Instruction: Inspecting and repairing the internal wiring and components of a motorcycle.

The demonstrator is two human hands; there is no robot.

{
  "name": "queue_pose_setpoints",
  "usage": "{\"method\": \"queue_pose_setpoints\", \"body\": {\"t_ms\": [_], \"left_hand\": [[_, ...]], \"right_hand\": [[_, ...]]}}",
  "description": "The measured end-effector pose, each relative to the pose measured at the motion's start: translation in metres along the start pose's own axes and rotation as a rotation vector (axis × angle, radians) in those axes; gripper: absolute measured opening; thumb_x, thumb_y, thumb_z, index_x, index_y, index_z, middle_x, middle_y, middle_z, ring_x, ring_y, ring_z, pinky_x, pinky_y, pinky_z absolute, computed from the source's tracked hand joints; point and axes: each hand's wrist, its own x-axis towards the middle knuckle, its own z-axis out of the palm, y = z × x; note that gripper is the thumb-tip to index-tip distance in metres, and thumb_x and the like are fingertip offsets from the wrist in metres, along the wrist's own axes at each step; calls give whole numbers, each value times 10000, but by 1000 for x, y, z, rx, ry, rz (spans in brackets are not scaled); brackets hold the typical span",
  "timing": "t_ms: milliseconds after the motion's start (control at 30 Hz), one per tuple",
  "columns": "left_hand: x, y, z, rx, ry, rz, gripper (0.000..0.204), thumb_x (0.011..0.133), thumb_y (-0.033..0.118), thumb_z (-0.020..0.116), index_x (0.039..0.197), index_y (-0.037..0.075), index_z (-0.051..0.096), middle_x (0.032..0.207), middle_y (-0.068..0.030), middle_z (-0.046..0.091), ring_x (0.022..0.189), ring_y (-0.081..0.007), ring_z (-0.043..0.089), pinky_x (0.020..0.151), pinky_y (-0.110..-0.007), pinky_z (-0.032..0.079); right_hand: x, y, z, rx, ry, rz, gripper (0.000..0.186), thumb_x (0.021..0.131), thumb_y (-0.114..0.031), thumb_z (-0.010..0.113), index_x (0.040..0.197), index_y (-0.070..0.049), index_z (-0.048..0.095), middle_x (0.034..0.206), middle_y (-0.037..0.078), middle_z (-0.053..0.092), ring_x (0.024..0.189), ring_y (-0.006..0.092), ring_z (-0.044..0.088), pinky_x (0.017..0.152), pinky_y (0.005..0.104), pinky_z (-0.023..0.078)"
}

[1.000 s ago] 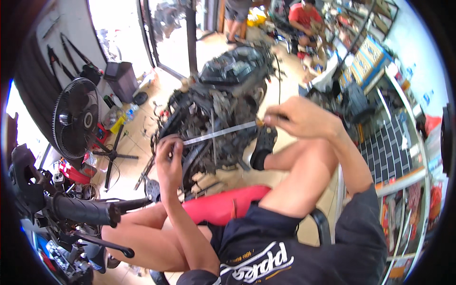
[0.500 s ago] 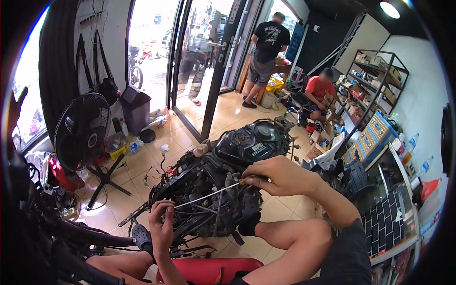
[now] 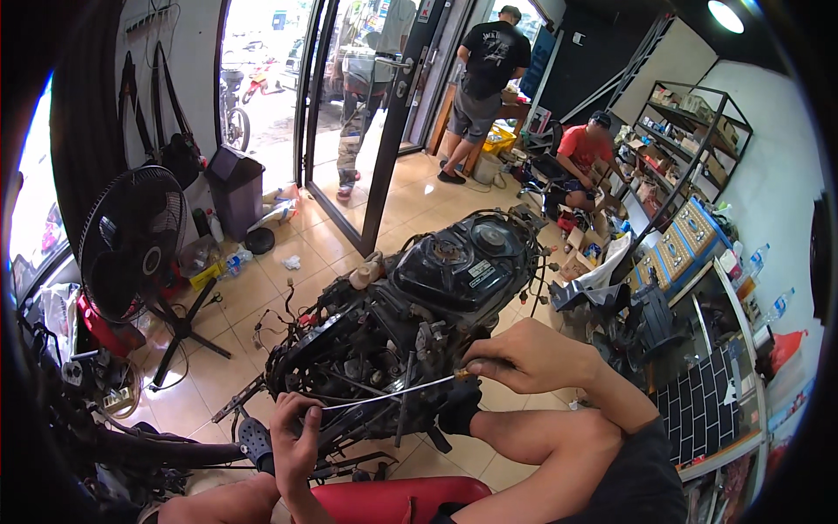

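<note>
Head view: pinched a thin, slightly bowed silvery strip between thumb and fingers of the bare left hand, grasped its gold-coloured end with the bare right hand, before a stripped-down black motorcycle.

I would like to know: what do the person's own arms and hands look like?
The left hand and right hand are both bare, without gloves. No watch or bracelet shows on either wrist. The right arm wears a dark, loose short sleeve; the left sleeve is out of view.
</note>
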Motion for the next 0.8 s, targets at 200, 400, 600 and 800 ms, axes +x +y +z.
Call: {"method": "queue_pose_setpoints", "body": {"t_ms": [200,400,600,800], "left_hand": [[-1,4,7,-40,39,-6,130,905,106,639,880,-22,643,813,-78,574,861,-221,490,805,-313,386],[-5,5,13,2,41,18,148,936,102,621,857,-22,610,795,-61,523,830,-185,469,768,-282,369],[-15,3,17,-12,69,28,144,944,98,622,877,-29,608,823,-64,515,828,-180,472,764,-278,369],[-22,11,21,-66,124,14,82,905,52,639,882,-27,642,804,-76,574,845,-216,482,768,-304,391]], "right_hand": [[-3,14,11,119,355,-301,208,955,-205,668,1121,-86,704,826,101,716,664,220,682,608,344,518],[-12,15,7,83,78,-24,208,942,-129,664,1125,-33,682,879,119,705,782,284,698,707,357,551],[-16,11,9,293,166,-121,253,942,-112,658,1178,-20,656,957,125,710,862,291,705,771,354,558],[-24,17,10,167,133,-106,260,941,-80,655,1195,-25,647,1009,120,725,898,267,716,790,340,566]]}}
